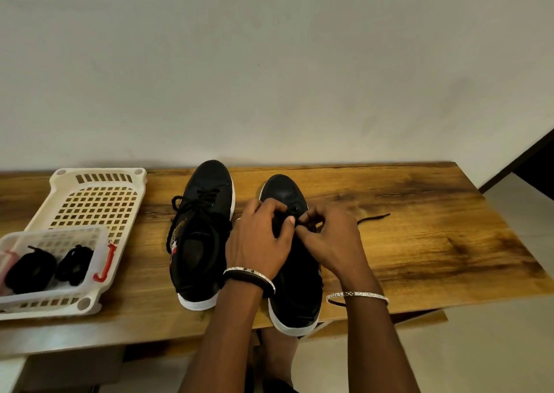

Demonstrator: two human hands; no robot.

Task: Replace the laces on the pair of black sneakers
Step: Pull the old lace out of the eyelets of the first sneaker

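Working lace [373,218] through right sneaker [295,287] eyelets, left hand [259,242] and right hand [329,239] pinching it; next probably pulling slack through.

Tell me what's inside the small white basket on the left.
The small white basket sits in the larger cream tray and holds two black lace bundles. Anything beneath them, or past the frame's left edge, is hidden.

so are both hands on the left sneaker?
No: both the left hand and right hand work the laces of the right sneaker.
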